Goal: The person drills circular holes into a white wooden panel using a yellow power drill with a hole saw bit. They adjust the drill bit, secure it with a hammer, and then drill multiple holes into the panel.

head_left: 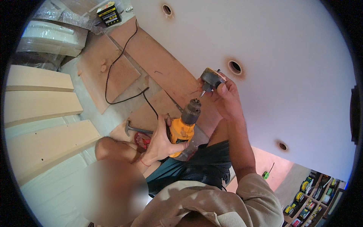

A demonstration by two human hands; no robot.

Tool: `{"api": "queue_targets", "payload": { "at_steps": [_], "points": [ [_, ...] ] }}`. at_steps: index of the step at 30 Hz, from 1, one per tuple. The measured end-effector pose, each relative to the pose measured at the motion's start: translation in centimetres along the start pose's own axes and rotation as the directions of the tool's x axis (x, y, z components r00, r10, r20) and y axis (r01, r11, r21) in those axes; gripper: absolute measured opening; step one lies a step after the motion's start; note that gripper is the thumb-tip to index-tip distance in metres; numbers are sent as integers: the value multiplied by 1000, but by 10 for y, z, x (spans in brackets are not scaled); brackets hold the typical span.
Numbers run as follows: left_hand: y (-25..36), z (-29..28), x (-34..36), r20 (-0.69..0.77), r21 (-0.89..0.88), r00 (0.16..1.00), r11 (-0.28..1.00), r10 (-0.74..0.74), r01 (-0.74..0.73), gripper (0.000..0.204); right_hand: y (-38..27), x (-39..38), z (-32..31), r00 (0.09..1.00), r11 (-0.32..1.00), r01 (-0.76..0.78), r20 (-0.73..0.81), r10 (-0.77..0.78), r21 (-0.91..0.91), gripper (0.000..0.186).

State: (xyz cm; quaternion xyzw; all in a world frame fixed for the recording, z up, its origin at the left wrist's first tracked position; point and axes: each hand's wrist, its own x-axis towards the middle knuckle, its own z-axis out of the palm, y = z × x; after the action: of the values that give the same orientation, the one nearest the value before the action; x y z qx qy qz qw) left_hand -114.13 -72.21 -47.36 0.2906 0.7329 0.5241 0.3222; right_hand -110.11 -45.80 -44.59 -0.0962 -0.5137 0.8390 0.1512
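Yellow power drill (182, 130), wrapped by fingers of the left hand (160, 143), points its chuck (191, 112) toward a hole saw (212, 78) pinched in fingers of the right hand (230, 100), whose shank (203, 93) is best aligned straight.

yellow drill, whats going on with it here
The person's left hand grips the yellow drill, its chuck bare. The right hand holds what looks like a hole saw, its shank pointing toward the chuck but not in it. Three brown-rimmed holes show in the white panel alongside.
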Motion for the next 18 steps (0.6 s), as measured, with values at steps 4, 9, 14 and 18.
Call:
{"api": "queue_targets", "payload": {
  "at_steps": [4, 9, 14, 18],
  "points": [
    [5, -1, 2, -18, -47, 999, 998, 35, -36, 81, -10, -4, 4, 999, 992, 28, -26, -31, -120, 85],
    [2, -5, 4, -6, -36, 999, 998, 47, -47, 83, -24, -4, 13, 997, 989, 68, 35, -64, -130, 72],
    [1, -10, 2, 53, -77, 995, 994, 86, -82, 88, -38, -8, 15, 998, 972, 49, 40, -41, -230, 88],
    [3, -15, 8, 82, -92, 984, 984, 160, -152, 85, -46, -5, 15, 994, 973, 42, 106, -18, -227, 87]
  ]
}}
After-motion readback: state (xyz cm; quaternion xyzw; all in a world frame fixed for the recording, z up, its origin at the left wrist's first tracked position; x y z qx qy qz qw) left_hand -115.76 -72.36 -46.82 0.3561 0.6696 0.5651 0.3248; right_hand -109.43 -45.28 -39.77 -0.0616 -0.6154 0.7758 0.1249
